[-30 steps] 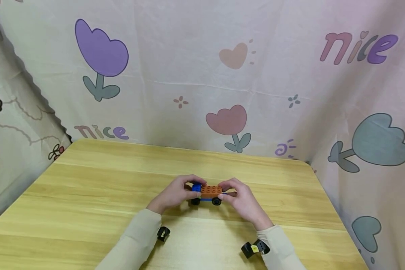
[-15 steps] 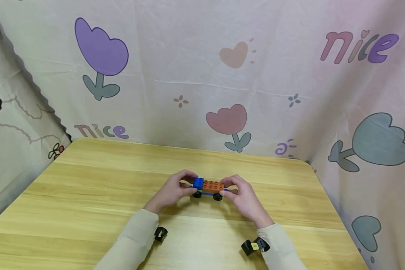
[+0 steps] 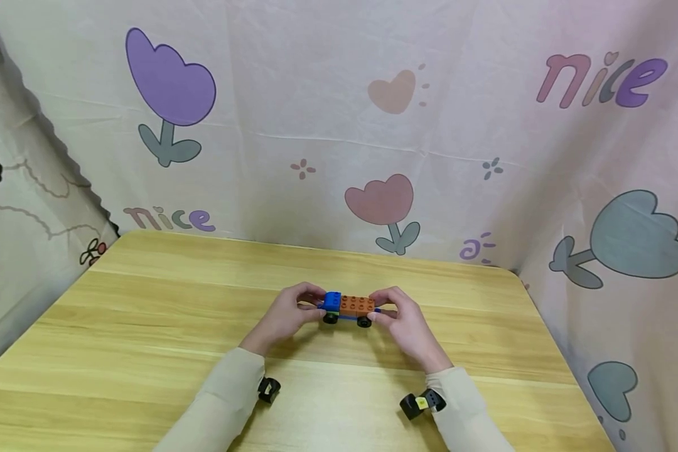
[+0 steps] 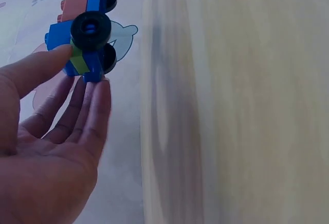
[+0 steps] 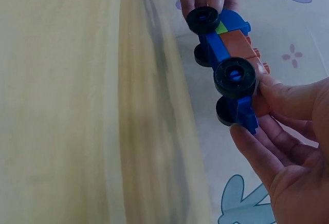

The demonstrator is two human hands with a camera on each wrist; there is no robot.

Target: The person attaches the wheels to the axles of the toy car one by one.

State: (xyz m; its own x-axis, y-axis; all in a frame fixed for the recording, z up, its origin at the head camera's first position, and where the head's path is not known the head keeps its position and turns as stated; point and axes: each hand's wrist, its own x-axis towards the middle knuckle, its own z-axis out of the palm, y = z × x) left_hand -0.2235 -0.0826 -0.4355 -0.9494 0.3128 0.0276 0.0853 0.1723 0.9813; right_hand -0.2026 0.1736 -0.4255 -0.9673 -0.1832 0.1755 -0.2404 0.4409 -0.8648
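Observation:
Both hands hold a toy truck made of building blocks, lifted off the table. It has a blue cab block, orange studded blocks behind it, a blue base and black wheels. A lime-green piece shows under the cab. My left hand pinches the cab end, thumb on the near side and fingers behind. At the rear end my right hand grips the last orange block between thumb and fingers, with a fingertip near the blue hitch.
The light wooden table lies beneath the hands. A patterned curtain hangs behind it and along both sides. A black camera strap is on each wrist, the left wrist camera and the right wrist camera.
Both hands have raised the toy truck and moved it slightly away from the body. The left fingers have shifted outward on the cab, so more of the blue block shows.

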